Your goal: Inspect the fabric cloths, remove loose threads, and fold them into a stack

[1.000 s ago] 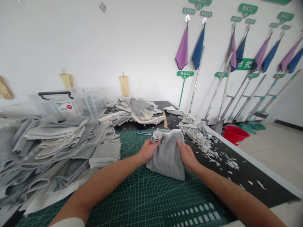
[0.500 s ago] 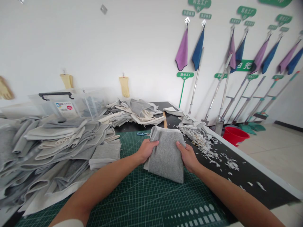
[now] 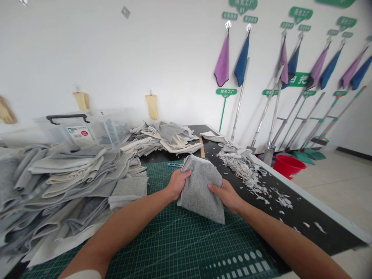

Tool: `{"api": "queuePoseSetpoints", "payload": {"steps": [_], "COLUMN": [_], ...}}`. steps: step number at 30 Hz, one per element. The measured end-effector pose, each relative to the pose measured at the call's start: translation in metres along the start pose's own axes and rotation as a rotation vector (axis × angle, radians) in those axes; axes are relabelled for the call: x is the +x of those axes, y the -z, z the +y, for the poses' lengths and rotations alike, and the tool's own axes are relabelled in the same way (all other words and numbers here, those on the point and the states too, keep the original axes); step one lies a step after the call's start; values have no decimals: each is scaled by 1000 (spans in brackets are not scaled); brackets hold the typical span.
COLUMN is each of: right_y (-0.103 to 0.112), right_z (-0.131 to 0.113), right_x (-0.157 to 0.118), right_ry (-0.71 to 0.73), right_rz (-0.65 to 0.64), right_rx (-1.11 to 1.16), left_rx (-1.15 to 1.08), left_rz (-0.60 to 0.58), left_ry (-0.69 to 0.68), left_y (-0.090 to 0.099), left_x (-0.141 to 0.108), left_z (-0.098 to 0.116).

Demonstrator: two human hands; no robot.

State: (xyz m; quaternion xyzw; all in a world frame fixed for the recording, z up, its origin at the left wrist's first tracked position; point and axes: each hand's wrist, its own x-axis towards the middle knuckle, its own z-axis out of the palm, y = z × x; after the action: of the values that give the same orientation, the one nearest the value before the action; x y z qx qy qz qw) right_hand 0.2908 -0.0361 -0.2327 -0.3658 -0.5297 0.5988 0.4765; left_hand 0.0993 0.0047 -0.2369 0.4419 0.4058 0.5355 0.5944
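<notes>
Over the green cutting mat (image 3: 151, 240), the left hand (image 3: 178, 184) and right hand (image 3: 228, 196) each clamp one side of a grey cloth (image 3: 201, 190), thumbs on its front (a white edge peeps out on top); whether its lower edge touches the mat is hard to tell. Grey fabric (image 3: 84, 174) lies heaped leftward. Beyond the cloth is a blue cutter (image 3: 173, 164); pale shreds (image 3: 247, 170) litter the black table (image 3: 308, 211) rightward, a red bucket (image 3: 288, 166) farther off.

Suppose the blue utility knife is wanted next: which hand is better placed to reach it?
Probably the left hand: it is nearer the blue utility knife, while the right hand grips the gray cloth from the opposite side. The left would need to release the cloth first.
</notes>
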Motion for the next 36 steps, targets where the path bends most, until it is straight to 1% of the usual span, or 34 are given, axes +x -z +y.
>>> {"api": "queuePoseSetpoints", "payload": {"steps": [3,6,10,12,13,15,16,17,19,21,24,26,29,31,33,36], "right_y": [5,12,21,24,25,26,26,25,24,22,18,15,11,9,8,10], "right_z": [1,3,6,7,7,6,5,4,3,4,8,10,8,4,-1,-7], "right_x": [2,4,6,8,9,9,8,7,5,2,1,2,3,3,3,3], "right_ry": [-11,-14,9,51,88,188,239,282,335,373,410,386,307,258,229,232], "right_rz": [26,43,55,79,97,115,100,65,-44,-130,-174,-170,-80,15,103,230], "right_rx": [3,9,-8,-37,-59,-110,-133,-159,-215,-256,-276,-265,-206,-153,-126,-131], "left_rx": [-9,1,126,188,196,194,184,166,116,57,2,-21,-41,14,192,604], "left_rz": [-94,-161,-286,-363,-392,-431,-442,-441,-419,-368,-273,-265,-333,-374,-431,-620], "left_ry": [-43,-95,-266,-332,-344,-369,-392,-421,-480,-500,-453,-409,-404,-474,-611,-857], "left_y": [1,1,3,6,7,8,8,7,5,2,-1,-2,-1,0,3,5], "left_x": [-1,-3,-7,-11,-12,-16,-18,-20,-23,-26,-27,-28,-29,-30,-31,-34], "left_z": [3,8,19,26,29,37,40,44,49,52,52,51,49,50,53,59]}}
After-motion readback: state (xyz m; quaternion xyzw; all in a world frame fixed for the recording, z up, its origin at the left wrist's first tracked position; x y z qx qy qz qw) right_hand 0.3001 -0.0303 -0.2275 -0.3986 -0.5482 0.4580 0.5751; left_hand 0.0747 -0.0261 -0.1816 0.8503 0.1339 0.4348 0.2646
